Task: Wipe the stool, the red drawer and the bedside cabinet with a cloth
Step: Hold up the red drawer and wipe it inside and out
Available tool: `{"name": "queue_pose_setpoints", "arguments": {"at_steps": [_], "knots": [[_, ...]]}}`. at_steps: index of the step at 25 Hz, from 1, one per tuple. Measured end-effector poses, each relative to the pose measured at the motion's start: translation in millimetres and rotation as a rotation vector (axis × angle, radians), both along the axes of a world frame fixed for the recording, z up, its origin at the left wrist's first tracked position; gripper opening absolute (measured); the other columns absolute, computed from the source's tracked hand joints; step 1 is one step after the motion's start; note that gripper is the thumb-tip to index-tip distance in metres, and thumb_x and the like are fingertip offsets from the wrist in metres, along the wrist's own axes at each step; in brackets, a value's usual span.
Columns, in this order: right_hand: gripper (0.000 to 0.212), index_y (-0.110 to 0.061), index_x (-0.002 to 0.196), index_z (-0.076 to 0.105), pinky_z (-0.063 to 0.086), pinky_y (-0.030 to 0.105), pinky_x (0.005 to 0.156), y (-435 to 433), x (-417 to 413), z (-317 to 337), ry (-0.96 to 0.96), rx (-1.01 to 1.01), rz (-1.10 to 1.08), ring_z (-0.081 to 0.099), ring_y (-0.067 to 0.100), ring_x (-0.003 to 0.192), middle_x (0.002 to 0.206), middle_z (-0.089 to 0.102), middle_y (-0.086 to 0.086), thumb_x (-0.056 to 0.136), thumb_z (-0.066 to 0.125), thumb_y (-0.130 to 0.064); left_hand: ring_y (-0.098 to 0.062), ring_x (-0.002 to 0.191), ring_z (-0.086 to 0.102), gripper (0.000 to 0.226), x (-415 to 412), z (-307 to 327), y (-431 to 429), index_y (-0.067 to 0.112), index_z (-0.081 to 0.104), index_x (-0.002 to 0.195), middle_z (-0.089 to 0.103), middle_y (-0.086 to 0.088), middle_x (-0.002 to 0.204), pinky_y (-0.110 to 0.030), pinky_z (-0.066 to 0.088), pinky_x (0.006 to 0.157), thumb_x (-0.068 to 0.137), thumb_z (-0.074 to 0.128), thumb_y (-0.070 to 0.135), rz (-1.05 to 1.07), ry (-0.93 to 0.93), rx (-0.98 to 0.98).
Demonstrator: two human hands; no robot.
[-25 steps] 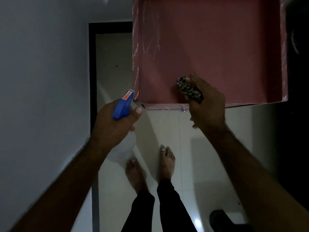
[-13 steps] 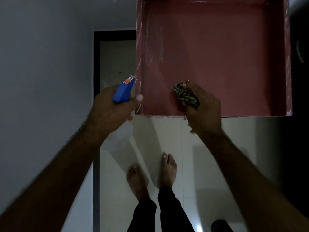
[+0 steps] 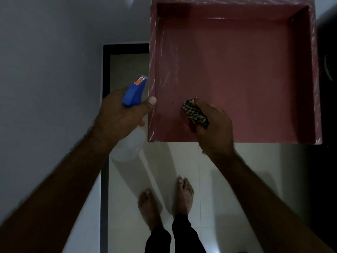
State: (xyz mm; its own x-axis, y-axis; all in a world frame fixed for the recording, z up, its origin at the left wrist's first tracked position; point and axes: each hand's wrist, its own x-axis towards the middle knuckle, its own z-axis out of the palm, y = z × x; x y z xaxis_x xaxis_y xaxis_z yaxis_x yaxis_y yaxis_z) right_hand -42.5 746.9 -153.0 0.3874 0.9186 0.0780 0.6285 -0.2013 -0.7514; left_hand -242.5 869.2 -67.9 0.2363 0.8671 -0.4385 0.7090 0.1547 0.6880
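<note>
Pale floor tiles (image 3: 237, 179) fill the lower frame under our bare feet (image 3: 184, 194). The red drawer (image 3: 246, 70) lies open at upper right. Our right hand (image 3: 215, 130) reaches over its near edge, fingers curled tight round a bunched patterned cloth (image 3: 194, 114) held against the drawer's bottom, seemingly to wipe it. Centre left, our left hand (image 3: 118, 115) wraps a spray bottle (image 3: 134, 92) by its blue head, just outside the drawer's left wall, probably ready to wet it.

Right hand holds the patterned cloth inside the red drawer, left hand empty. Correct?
Not quite: the head view shows the left hand gripping a blue-topped spray bottle. The right hand does hold the cloth inside the red drawer.
</note>
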Motion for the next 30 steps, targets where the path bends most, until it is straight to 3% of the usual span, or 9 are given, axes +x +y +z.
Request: {"name": "queue_pose_setpoints", "arguments": {"at_steps": [6,11,15,20,25,30], "knots": [[0.066,-0.011,0.138,0.066,0.045,0.03,0.105,1,-4,-6,-0.074,-0.073,0.116,0.06,0.026,0.119,0.129,0.071,0.008,0.076,0.071,0.01,0.003,0.06,0.065,0.043,-7,-5,-6,0.002,0.061,0.095,0.069,-0.015,0.082,0.0,0.04,0.05,0.09,0.064,0.045,0.014,-0.023,-0.007],[0.072,-0.013,0.136,0.067,0.057,0.049,0.093,-19,-12,-12,-0.227,-0.095,0.412,0.06,0.027,0.12,0.127,0.071,0.007,0.068,0.074,0.012,0.004,0.062,0.064,0.052,-14,0,-16,0.002,0.061,0.097,0.068,-0.021,0.086,0.0,0.042,0.053,0.083,0.061,0.052,0.04,-0.042,-0.042],[0.069,-0.01,0.134,0.068,0.056,0.045,0.094,-26,-4,-19,-0.233,-0.087,0.276,0.058,0.026,0.117,0.125,0.07,0.012,0.07,0.072,0.014,0.002,0.061,0.064,0.047,-21,-1,-22,0.001,0.06,0.097,0.068,-0.021,0.086,-0.001,0.043,0.053,0.087,0.063,0.047,0.057,-0.041,-0.035],[0.068,-0.012,0.133,0.067,0.054,0.049,0.087,-23,-27,-18,-0.258,-0.075,0.521,0.059,0.03,0.122,0.125,0.073,0.004,0.07,0.072,0.011,0.001,0.06,0.064,0.048,-24,-2,-29,0.001,0.06,0.096,0.069,-0.019,0.084,-0.002,0.044,0.053,0.087,0.062,0.048,0.074,-0.06,-0.024],[0.068,-0.011,0.133,0.068,0.058,0.049,0.088,-13,-30,-16,-0.249,-0.088,0.251,0.062,0.034,0.116,0.121,0.072,0.012,0.068,0.067,0.011,-0.001,0.061,0.065,0.046,-26,0,-35,0.002,0.061,0.098,0.069,-0.017,0.084,-0.008,0.046,0.054,0.088,0.064,0.047,0.094,-0.059,-0.011],[0.071,-0.012,0.137,0.065,0.055,0.052,0.09,-16,-54,-15,-0.216,-0.124,0.468,0.06,0.033,0.12,0.126,0.072,0.007,0.069,0.066,0.008,-0.001,0.058,0.065,0.039,-32,6,-37,0.002,0.061,0.099,0.069,-0.02,0.085,-0.006,0.045,0.052,0.092,0.066,0.04,0.118,-0.06,0.004]]}}
